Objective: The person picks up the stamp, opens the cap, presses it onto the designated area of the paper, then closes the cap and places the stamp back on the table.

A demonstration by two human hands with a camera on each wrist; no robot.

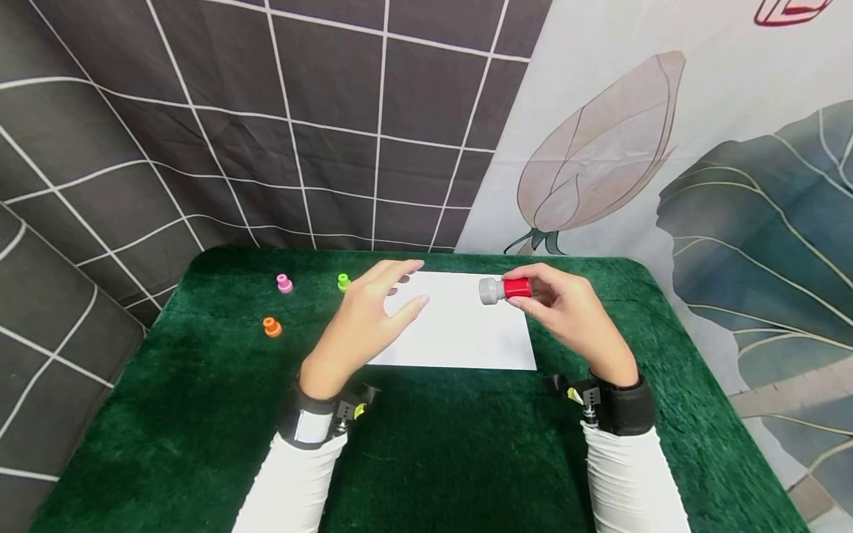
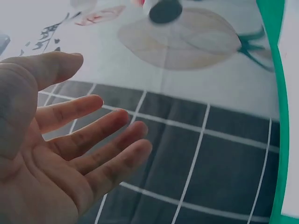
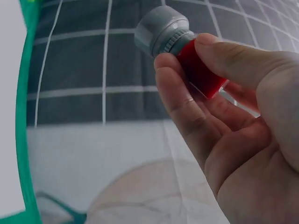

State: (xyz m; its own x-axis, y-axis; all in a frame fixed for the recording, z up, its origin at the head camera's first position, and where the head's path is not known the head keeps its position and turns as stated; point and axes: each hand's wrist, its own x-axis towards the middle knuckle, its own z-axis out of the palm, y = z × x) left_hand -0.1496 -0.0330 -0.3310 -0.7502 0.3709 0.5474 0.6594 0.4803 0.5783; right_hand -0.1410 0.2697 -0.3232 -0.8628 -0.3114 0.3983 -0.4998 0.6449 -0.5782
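Observation:
My right hand (image 1: 566, 300) pinches a small red cylinder with a wide grey end (image 1: 506, 289) between thumb and fingers, above the right side of a white paper sheet (image 1: 460, 333). In the right wrist view the cylinder's grey end (image 3: 161, 30) has a ribbed collar and points away from the palm. My left hand (image 1: 366, 311) hovers over the sheet's left side, its fingers spread and loosely bent, holding nothing. The left wrist view shows its bare palm (image 2: 46, 177), with the dark round face of the grey end (image 2: 166, 11) beyond at the top.
To the left on the green cloth-covered table (image 1: 200, 414) stand small stepped pieces: a pink one (image 1: 284, 283), an orange one (image 1: 272, 327) and a green one (image 1: 343, 282) close behind my left hand. A dark gridded curtain (image 1: 333, 133) and a leaf-printed cloth (image 1: 600, 148) hang behind.

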